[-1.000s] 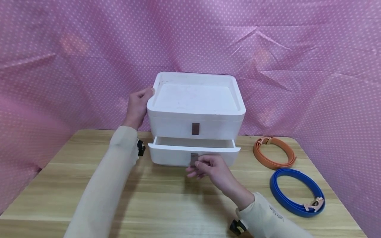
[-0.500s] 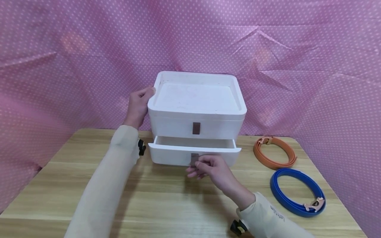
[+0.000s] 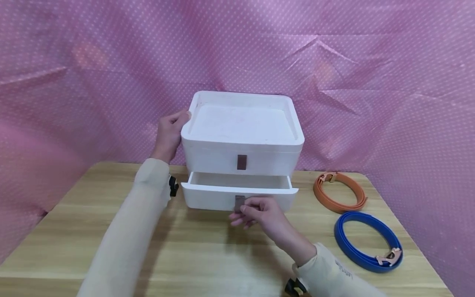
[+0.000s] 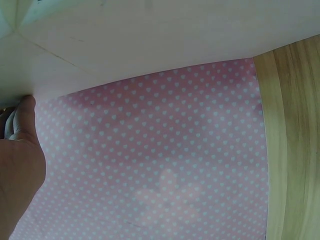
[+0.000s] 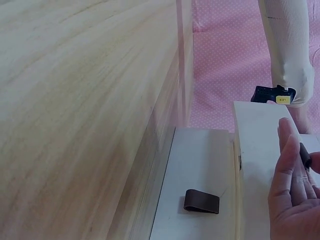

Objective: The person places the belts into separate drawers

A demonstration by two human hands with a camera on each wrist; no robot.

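A white two-drawer storage box [image 3: 243, 123] with a tray-like top stands at the back of the table. Its lower drawer [image 3: 208, 198] is pulled partway out; the visible inside holds nothing. My right hand [image 3: 265, 218] pinches the brown pull tab [image 3: 239, 203] of this drawer, and in the right wrist view the tab [image 5: 305, 156] lies between thumb and fingers. My left hand [image 3: 168, 134] grips the box's left rim, thumb on top; its other fingers are mostly hidden. In the left wrist view that hand [image 4: 22, 150] touches the white side wall [image 4: 150, 40].
On the right of the wooden table [image 3: 200, 251] lie two coiled belts: an orange-brown belt [image 3: 323, 196] and, nearer, a blue belt [image 3: 343, 239] with a gold-coloured buckle. The upper drawer [image 3: 211, 159] is closed. A pink dotted cloth [image 3: 111, 82] hangs behind and at both sides.
The lower drawer has come slightly further out along with my right hand. My left hand stays on the rim. The head view has shifted a little.
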